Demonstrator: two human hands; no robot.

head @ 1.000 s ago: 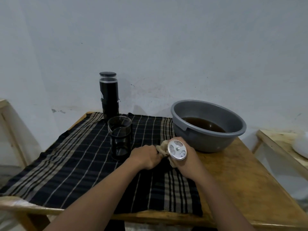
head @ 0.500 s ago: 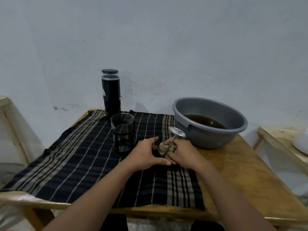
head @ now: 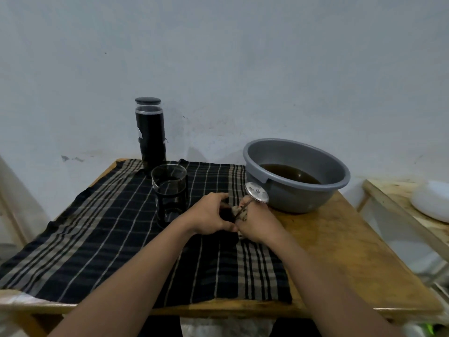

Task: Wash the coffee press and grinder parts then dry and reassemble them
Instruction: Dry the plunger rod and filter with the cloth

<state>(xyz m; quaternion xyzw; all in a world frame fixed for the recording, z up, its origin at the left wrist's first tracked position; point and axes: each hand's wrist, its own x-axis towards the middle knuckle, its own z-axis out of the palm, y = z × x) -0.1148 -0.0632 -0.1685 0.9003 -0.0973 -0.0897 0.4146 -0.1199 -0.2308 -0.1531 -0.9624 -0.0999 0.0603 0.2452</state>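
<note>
The wooden table (head: 352, 251) bears a black plaid cloth (head: 109, 239), which lies under the left hand (head: 211, 215) and right hand (head: 255, 222) gripping the plunger (head: 256, 193) and spreads far to the left. A grey basin (head: 303, 198) of brown water stands on bare wood just beyond-right.

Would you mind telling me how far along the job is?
Washing looks done: the basin holds brown water; carafe and grinder stand on the tablecloth. In hand: the left hand holds the plunger while the right hand holds a rag on its rod. Left: fitting plunger into carafe.
</note>
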